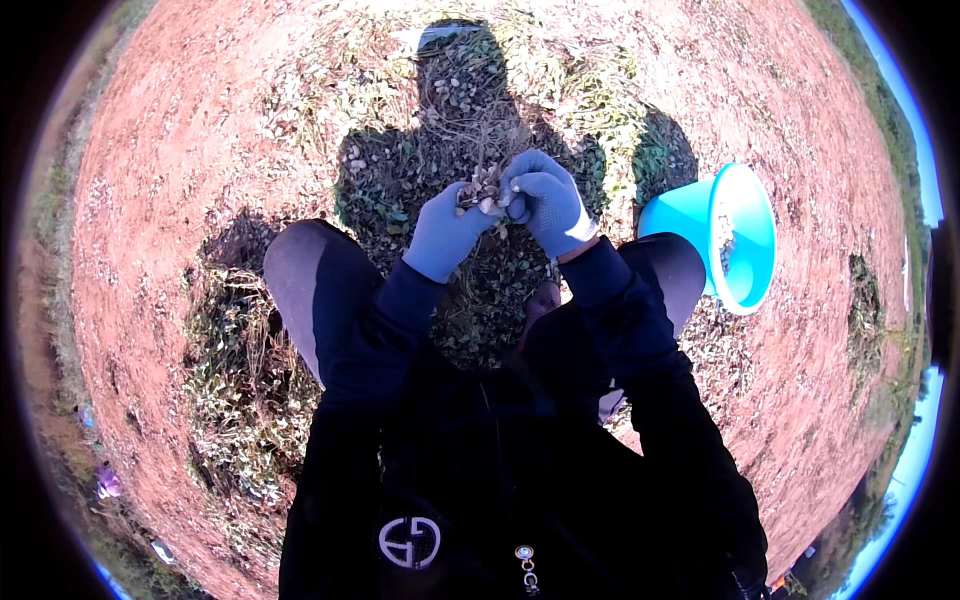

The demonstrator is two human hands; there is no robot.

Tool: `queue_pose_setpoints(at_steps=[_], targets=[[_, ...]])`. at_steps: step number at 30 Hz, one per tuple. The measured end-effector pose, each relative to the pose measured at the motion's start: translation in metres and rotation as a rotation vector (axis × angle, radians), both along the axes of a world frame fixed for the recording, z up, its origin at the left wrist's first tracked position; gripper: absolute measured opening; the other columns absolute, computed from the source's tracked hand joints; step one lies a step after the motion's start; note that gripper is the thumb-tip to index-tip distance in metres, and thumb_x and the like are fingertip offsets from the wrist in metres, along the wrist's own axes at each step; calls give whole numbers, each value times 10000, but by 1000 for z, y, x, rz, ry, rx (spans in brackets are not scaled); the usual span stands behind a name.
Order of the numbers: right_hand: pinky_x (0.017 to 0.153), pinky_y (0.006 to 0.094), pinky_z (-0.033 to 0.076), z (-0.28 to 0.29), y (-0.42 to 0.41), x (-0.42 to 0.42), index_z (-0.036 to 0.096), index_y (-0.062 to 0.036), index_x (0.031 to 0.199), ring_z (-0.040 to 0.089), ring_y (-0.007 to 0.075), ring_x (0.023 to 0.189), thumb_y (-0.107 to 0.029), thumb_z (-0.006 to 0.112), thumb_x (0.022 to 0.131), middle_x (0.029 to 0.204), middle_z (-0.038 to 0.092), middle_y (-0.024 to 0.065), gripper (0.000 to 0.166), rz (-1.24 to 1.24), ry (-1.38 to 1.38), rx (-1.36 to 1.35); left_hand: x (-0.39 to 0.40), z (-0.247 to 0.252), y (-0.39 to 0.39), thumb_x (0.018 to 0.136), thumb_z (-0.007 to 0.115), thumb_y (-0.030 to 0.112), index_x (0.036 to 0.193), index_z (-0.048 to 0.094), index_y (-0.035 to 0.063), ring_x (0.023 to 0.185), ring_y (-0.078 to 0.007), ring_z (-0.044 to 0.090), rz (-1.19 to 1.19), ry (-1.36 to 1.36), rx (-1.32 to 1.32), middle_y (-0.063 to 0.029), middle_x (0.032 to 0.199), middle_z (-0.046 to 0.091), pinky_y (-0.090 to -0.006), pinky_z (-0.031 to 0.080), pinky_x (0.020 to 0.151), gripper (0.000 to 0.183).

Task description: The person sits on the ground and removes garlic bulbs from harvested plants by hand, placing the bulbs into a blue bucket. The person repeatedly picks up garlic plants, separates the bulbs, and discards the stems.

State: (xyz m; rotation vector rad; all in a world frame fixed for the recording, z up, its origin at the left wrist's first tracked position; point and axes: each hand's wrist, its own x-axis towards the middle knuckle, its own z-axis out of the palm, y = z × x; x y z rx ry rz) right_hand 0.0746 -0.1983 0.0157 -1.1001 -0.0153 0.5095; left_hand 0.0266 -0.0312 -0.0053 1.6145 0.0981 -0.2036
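My left hand [448, 231], in a light grey-blue knit glove, grips a cluster of peanut pods with roots [480, 190] in front of my lap. Against the right side of that cluster, my right hand [546, 201], gloved alike, has its thumb and fingers pinched together. A pale pod shows at those fingertips, partly hidden. Beneath both hands spreads a heap of uprooted peanut plants [390, 176], with leaves, stems and loose pods, largely in my shadow.
A bright blue plastic bucket [675, 214] leans beside my right knee, with peanuts [724, 241] inside. Another pile of peanut plants [244, 397] lies left of my left leg. Reddish soil [150, 247] strewn with dry leaves surrounds me.
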Motion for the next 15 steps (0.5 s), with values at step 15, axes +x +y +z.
queue_pose_setpoints(at_steps=[15], targets=[[532, 219, 426, 15, 15, -20, 591, -19, 861, 540, 84, 579, -307, 638, 845, 695, 602, 20, 292, 55, -285, -583, 1, 13, 5, 752, 710, 283, 1104, 605, 45, 678, -153, 638, 216, -185, 617, -89, 753, 656, -287, 494, 621, 438]])
